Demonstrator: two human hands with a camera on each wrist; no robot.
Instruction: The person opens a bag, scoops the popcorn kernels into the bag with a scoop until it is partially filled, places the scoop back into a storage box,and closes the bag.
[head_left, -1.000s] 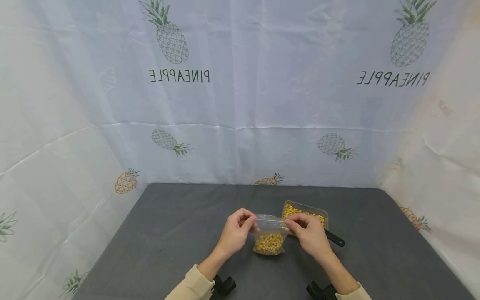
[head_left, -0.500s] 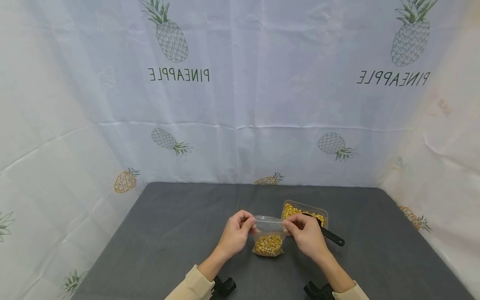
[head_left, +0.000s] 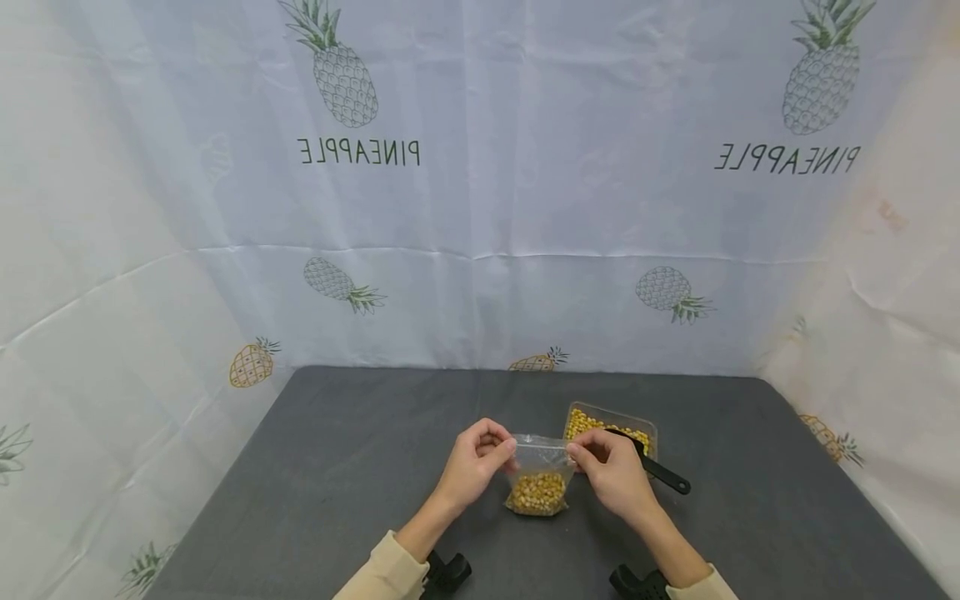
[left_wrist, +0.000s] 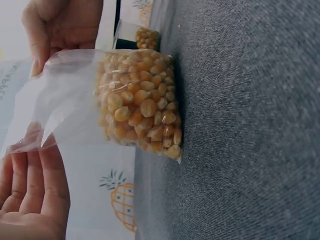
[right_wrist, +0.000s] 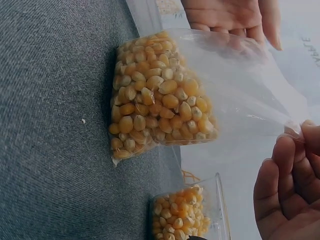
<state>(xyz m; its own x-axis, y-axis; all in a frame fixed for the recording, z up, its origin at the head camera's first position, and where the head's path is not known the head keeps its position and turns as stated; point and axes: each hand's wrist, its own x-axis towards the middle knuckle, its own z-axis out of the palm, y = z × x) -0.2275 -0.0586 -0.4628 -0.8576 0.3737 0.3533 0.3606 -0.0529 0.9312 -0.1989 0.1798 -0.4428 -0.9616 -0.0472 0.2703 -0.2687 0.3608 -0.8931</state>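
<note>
A clear zip bag (head_left: pixel 538 490) stands on the grey tabletop, its lower half filled with yellow corn kernels (left_wrist: pixel 142 102). At the bag's upper left edge, my left hand (head_left: pixel 472 465) pinches the plastic between thumb and fingers. My right hand (head_left: pixel 617 471) pinches the upper right corner, the plastic bunched at the fingertips in the right wrist view. Between the hands the bag's top is stretched across. Behind the right hand sits a clear plastic tray (head_left: pixel 654 432) of corn kernels, partly hidden by that hand. A black-handled utensil (head_left: pixel 666 477) lies across the tray; its head is hidden.
The grey tabletop (head_left: pixel 360 467) extends on both sides of the hands. A white curtain (head_left: pixel 480 192) with pineapple prints hangs behind and at the sides. One small crumb (right_wrist: pixel 83 121) lies near the bag.
Both hands keep their pinch on the bag. The right hand has shifted slightly left and more of the utensil shows over the tray. The bag has moved a little toward me.
</note>
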